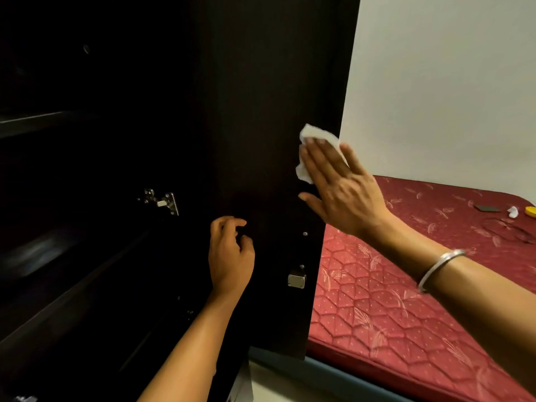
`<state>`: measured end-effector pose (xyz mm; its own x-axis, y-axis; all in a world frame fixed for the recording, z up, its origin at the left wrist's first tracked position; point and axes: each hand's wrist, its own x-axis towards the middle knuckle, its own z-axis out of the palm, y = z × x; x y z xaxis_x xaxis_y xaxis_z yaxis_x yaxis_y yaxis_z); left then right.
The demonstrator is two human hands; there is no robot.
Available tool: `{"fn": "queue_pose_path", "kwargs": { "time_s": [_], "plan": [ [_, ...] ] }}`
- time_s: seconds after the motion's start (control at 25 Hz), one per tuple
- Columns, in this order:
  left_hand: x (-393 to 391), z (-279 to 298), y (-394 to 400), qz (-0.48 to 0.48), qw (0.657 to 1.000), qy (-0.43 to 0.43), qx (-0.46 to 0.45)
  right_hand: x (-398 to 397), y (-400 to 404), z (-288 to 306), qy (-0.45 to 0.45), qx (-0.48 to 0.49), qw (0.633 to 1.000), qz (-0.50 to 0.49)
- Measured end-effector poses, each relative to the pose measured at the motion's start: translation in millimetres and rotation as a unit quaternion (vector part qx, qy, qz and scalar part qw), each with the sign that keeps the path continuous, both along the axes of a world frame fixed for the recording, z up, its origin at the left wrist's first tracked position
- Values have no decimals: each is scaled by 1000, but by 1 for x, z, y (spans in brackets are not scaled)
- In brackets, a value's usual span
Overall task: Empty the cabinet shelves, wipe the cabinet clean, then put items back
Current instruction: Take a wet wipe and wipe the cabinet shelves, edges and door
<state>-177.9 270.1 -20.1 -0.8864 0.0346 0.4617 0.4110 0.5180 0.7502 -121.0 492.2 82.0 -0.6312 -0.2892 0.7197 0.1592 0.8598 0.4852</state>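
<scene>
The dark brown cabinet door [261, 111] stands swung open, its inner face towards me. With straight fingers my right hand [339, 192] presses a crumpled white tissue [314, 137] flat against the door near its outer edge. My left hand [230, 253] hovers lower down in front of the door, fingers loosely curled and holding nothing. Dark cabinet shelves [43, 120] lie to the left, too dim to show any contents.
A metal hinge [162, 200] and a small metal latch [296, 280] sit on the door. A bed with a red quilted mattress [406, 300] is at the right, with a yellow object [530, 210], a dark card and white scrap at its far end. White wall behind.
</scene>
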Motion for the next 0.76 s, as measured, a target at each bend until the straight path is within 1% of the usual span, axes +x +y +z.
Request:
{"fn": "queue_pose_path", "kwargs": {
  "time_s": [0.04,0.08,0.12,0.16,0.2,0.24,0.28,0.32,0.4,0.44,0.48,0.52,0.56,0.6,0.64,0.68,0.72,0.76],
  "plan": [
    [3,1,3,6,1000,-2,-1,-6,-9,0,10,-10,1000,11],
    [6,2,6,7,1000,-6,2,-10,-16,-18,-13,-11,999,32],
    [8,1,7,6,1000,-7,8,-11,-20,-49,-70,6,996,59],
    [9,-1,7,4,1000,-4,15,-9,-24,-86,-131,45,987,81],
    [9,-3,4,1,1000,1,20,-2,-26,-116,-193,92,974,71],
    [9,-4,-1,-1,1000,3,23,-1,-27,-126,-220,131,965,62],
    [6,-3,-7,1,1000,3,26,-9,-30,-117,-194,146,967,72],
    [2,-4,-13,5,1000,-2,30,-22,-37,-93,-148,137,976,76],
    [-3,-7,-21,13,999,-12,41,-46,-58,-20,-40,52,996,54],
    [-4,-11,-25,16,999,-5,45,-56,-65,12,7,13,999,37],
    [-4,-15,-29,21,999,2,48,-66,-71,30,36,-6,999,21],
    [-7,-19,-34,28,998,3,49,-73,-79,35,33,-3,999,11],
    [-10,-24,-41,30,998,-3,50,-77,-88,22,8,9,1000,19],
    [-14,-29,-47,29,998,-8,47,-79,-96,-7,-43,14,998,31],
    [-18,-34,-55,29,999,-12,37,-77,-104,-46,-123,31,991,37],
    [-24,-38,-63,31,999,-16,21,-72,-110,-85,-211,77,974,40],
    [-30,-41,-72,33,999,-19,6,-68,-113,-119,-283,137,949,36],
    [-36,-42,-80,34,999,-20,-3,-67,-115,-141,-321,186,928,34]
  ]
}}
